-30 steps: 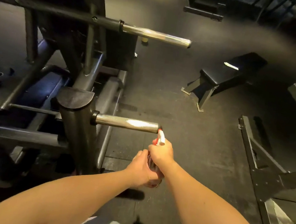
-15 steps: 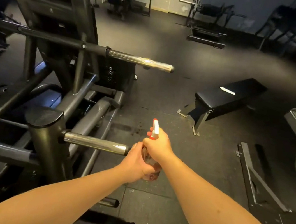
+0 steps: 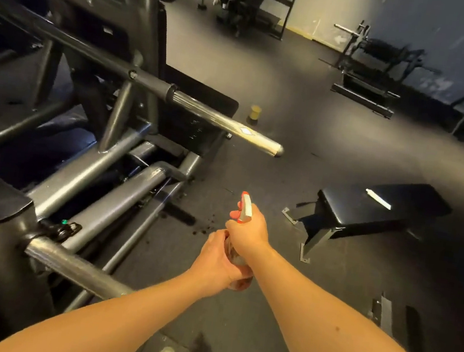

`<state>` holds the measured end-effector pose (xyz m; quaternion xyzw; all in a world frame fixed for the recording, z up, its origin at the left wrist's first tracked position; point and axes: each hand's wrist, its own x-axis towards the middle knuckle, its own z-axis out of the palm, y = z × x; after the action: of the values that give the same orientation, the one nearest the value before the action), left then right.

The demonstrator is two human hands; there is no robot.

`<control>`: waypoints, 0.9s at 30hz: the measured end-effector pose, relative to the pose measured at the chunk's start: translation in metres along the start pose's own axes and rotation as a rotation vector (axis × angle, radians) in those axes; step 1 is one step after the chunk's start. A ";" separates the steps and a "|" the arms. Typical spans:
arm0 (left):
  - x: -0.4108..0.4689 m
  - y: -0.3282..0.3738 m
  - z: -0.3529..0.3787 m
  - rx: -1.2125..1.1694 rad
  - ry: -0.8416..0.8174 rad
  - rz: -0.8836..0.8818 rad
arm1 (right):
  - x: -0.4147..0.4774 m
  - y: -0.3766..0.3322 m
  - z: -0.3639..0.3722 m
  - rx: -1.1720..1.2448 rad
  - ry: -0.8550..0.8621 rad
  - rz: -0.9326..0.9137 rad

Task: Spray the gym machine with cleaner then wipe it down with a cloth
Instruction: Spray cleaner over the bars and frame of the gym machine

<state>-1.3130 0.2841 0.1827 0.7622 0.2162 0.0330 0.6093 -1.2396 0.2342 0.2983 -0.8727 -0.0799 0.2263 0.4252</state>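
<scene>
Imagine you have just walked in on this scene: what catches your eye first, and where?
Centre frame, a red-and-white spray bottle is held up: the right hand grips its head, the left hand its body. Left of them, the gym machine thrusts a gleaming chrome bar toward the middle. A black bench sits on the floor to the right.

Dim gym, glare on steel bar (image 3: 226,123), motion-blurred, warped dark edges
</scene>
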 end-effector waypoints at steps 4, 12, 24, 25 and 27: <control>0.045 0.038 0.009 0.037 0.061 0.030 | 0.053 -0.018 -0.019 -0.037 0.003 -0.005; 0.110 0.072 0.019 0.112 0.275 -0.092 | 0.145 -0.024 -0.047 -0.050 -0.202 -0.170; 0.164 0.130 0.078 -0.181 0.345 -0.174 | 0.239 -0.006 -0.104 0.101 -0.527 -0.196; 0.166 0.132 0.083 -0.164 0.385 -0.191 | 0.243 -0.004 -0.105 0.075 -0.513 -0.189; 0.172 0.134 0.091 -0.142 0.426 -0.211 | 0.252 -0.001 -0.105 0.033 -0.477 -0.189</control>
<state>-1.0906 0.2424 0.2488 0.6663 0.4155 0.1443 0.6022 -0.9682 0.2443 0.2736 -0.7762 -0.2557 0.3863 0.4278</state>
